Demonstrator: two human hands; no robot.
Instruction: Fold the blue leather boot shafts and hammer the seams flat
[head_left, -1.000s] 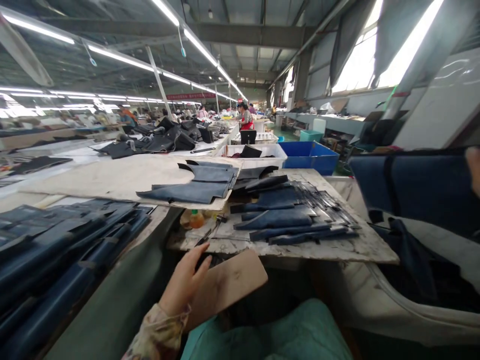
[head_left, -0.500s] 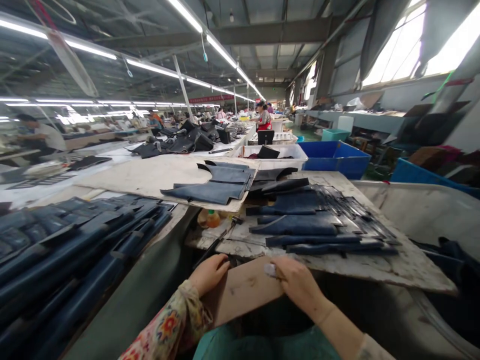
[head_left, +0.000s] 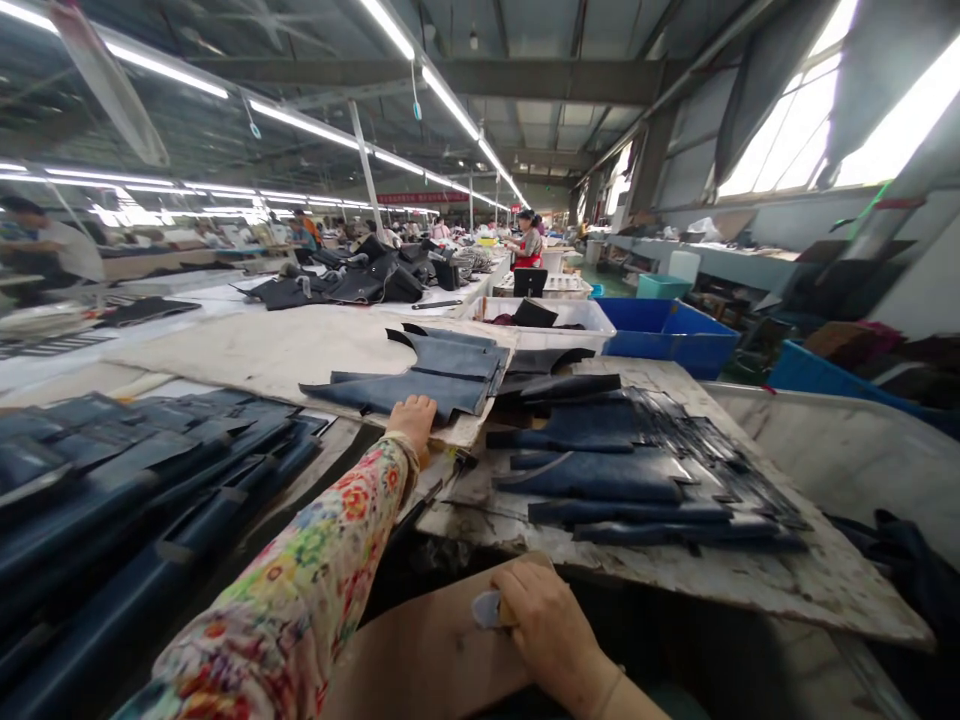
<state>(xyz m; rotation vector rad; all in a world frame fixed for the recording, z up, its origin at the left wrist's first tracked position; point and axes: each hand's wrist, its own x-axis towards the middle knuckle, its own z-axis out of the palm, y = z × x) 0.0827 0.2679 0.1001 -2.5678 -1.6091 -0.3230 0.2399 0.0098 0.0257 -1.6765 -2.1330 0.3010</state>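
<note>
My left hand (head_left: 412, 422), in a floral sleeve, reaches forward to the near edge of dark blue leather pieces (head_left: 442, 380) on a pale board. Its fingers are together and bent over that edge; the thumb is hidden. My right hand (head_left: 541, 612) is closed around a small tool (head_left: 487, 609) with a whitish rounded end, its handle mostly inside the fist. Under this hand a brown flat panel (head_left: 420, 640) lies tilted at my lap, partly covered by my left sleeve.
Stacked blue leather pieces (head_left: 600, 475) lie on a worn board (head_left: 825, 560) to the right. More leather strips (head_left: 180, 500) spread at the left. Beyond are a white bin (head_left: 577, 340), a blue bin (head_left: 675, 345) and a pile of black items (head_left: 367, 275). A person in red (head_left: 528, 245) stands farther off.
My left hand has left the brown panel and moved forward to the leather pieces. My right hand, still with the small tool, has come lower and nearer, and the panel has shifted down-left.
</note>
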